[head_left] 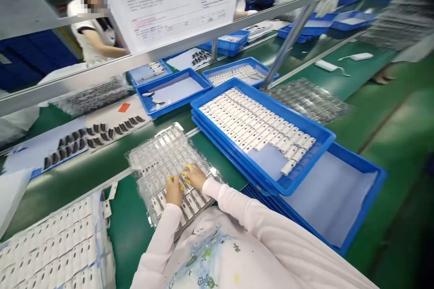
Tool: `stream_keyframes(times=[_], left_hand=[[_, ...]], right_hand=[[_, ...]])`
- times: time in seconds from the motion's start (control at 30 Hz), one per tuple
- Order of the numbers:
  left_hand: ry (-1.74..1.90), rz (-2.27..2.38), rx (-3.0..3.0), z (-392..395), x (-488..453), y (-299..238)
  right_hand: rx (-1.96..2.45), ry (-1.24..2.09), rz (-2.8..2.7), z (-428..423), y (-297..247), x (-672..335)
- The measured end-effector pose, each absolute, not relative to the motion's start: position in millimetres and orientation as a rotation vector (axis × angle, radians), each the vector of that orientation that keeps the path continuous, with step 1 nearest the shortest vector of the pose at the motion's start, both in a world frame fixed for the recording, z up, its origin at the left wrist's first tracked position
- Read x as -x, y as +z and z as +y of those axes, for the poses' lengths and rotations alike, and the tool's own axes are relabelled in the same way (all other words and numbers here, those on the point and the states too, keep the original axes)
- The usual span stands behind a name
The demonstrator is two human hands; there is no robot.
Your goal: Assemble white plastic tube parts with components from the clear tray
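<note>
My left hand (174,191) and my right hand (195,176) rest close together on a clear plastic blister tray (166,167) holding rows of small white parts. Yellow finger cots cover several fingertips. The fingers curl down onto the white parts, and I cannot tell whether either hand holds one. Pink sleeves run back toward me. To the right stands a stacked blue tray (257,126) filled with rows of white parts.
A green conveyor belt (217,176) runs past with more blue trays, black parts on white sheets, and stacked blister trays. A bundle of white parts (50,248) lies at lower left. A metal rail (135,61) carries a printed sheet (166,0). A co-worker (91,36) sits beyond it.
</note>
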State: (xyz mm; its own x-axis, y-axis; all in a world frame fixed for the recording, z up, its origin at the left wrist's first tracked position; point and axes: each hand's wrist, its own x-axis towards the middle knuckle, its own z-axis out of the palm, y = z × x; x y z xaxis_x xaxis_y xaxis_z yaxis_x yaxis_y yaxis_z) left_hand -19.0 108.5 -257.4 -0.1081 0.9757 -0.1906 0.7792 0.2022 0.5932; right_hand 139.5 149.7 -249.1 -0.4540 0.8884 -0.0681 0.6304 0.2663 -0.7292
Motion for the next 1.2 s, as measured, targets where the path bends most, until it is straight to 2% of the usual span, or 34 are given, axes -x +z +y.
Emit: stream_keyframes(times=[0.13,0.27,0.47,0.67,0.9,1.2], left_hand=[[0.520,1.913,-1.676,108,19,-263],[0.603,1.873,-1.662,104,26,-265],[0.737,1.846,-1.486,76,51,-255],[0.767,1.808,-1.241,40,46,-248],[0.745,1.754,-1.060,38,13,-221],[0.780,1.716,-0.894,43,-28,-172]], right_hand=[[1.450,0.899,-2.149,136,-235,-143],[1.535,0.755,-2.049,123,-195,-181],[2.021,0.479,-1.656,115,-127,-353],[2.603,0.439,-1.275,122,-113,-485],[2.839,0.424,-1.256,134,-129,-487],[2.816,0.574,-1.456,105,-141,-430]])
